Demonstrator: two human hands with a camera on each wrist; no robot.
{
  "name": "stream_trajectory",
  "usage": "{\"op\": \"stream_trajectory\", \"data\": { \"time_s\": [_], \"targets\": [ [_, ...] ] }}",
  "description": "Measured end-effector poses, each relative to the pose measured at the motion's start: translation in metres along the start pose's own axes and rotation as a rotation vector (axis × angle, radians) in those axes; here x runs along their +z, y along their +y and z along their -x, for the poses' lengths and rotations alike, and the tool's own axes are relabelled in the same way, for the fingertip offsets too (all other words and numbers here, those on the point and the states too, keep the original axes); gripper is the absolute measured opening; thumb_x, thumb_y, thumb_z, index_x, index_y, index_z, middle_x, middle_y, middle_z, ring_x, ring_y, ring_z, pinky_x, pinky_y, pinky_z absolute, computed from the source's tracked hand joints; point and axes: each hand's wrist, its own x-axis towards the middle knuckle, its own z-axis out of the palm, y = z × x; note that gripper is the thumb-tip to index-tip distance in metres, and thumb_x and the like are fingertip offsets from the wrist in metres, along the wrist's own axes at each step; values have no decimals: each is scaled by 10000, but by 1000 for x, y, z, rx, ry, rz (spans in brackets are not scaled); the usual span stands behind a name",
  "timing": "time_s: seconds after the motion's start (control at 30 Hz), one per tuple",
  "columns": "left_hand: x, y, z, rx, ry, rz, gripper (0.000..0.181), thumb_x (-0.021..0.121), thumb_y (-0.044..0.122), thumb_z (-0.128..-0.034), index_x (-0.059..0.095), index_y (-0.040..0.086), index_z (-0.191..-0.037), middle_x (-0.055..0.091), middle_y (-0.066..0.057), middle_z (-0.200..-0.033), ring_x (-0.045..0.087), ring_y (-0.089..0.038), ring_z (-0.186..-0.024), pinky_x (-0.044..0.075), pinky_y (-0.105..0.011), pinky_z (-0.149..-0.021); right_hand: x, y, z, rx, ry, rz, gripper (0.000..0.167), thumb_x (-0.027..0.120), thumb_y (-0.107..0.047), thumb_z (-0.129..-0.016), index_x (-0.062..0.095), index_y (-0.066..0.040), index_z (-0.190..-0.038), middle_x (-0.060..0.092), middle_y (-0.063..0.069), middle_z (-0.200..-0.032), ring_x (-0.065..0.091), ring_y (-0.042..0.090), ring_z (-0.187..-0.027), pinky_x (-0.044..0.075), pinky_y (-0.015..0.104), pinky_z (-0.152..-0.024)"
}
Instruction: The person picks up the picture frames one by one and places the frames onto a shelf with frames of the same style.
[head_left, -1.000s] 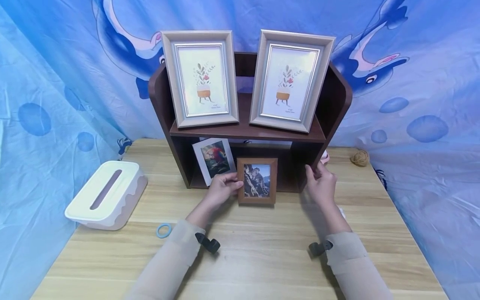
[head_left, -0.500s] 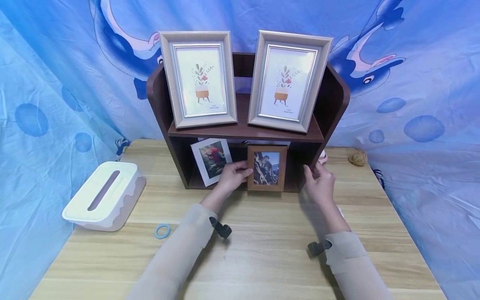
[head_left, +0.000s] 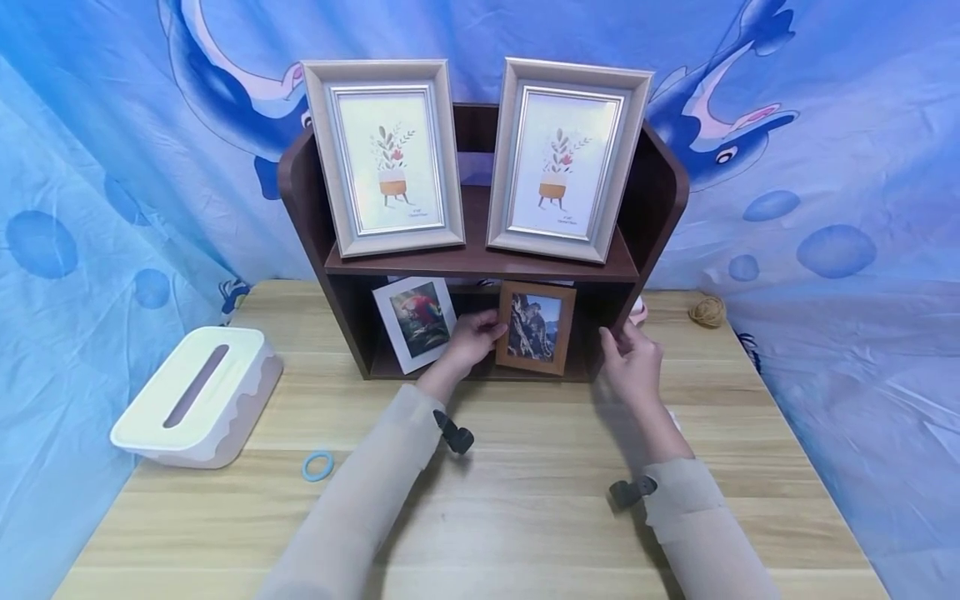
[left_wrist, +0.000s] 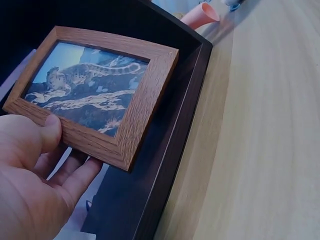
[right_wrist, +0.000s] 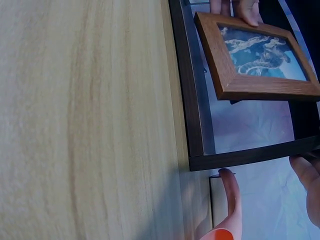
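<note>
My left hand (head_left: 472, 342) pinches the left edge of a brown wooden picture frame (head_left: 504, 333) with a leopard-like animal photo. In the left wrist view, the thumb lies on its front and fingers curl behind. The frame is tilted inside the lower compartment of a dark brown two-tier shelf (head_left: 480, 265); whether its base touches the board is unclear. Beside it leans a white frame (head_left: 390, 312) with a parrot picture. At the shelf's right side panel, my right hand (head_left: 636, 367) grips the front edge; in the right wrist view its fingers (right_wrist: 304, 172) touch the outer side, partly cropped.
Two beige frames (head_left: 322, 167) with plant prints stand on the upper tier. On the table lie a white tissue box (head_left: 202, 400), a blue ring (head_left: 318, 466) and a twine ball (head_left: 707, 312). A pink object (right_wrist: 230, 205) sits outside the shelf's right panel.
My left hand has moved the brown frame right and back, from before the shelf into the lower compartment, and tilted it. My right hand has stayed at the side panel.
</note>
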Motion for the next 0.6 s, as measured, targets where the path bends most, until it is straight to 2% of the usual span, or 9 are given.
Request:
{"op": "stream_trajectory", "data": {
  "time_s": [0.17,0.33,0.6],
  "targets": [
    [5,-1,-11,-15,23,-6,420,637,107,-1003,568,-51,-1385,610,-217,-1352,596,-319,-1224,548,-416,-962,-1,0,-1,5,-1,-8,126,710,45,-900,708,83,-1020,738,247,-970,740,389,-754,466,12,-672],
    [10,-2,-20,-5,56,-25,377,633,90,-1000,602,-56,-1346,629,-221,-1330,592,-310,-1250,480,-395,-1061,-1,-3,0,12,-19,-8,143,711,31,-908,710,82,-1042,735,250,-991,742,394,-763,471,15,-676],
    [17,-3,-32,-34,65,-22,361,627,103,-1008,618,-36,-1342,641,-190,-1333,583,-292,-1262,469,-383,-1069,0,-1,0,6,-9,-17,158,714,47,-897,714,80,-1051,728,261,-998,742,398,-763,475,16,-679]
  ]
}}
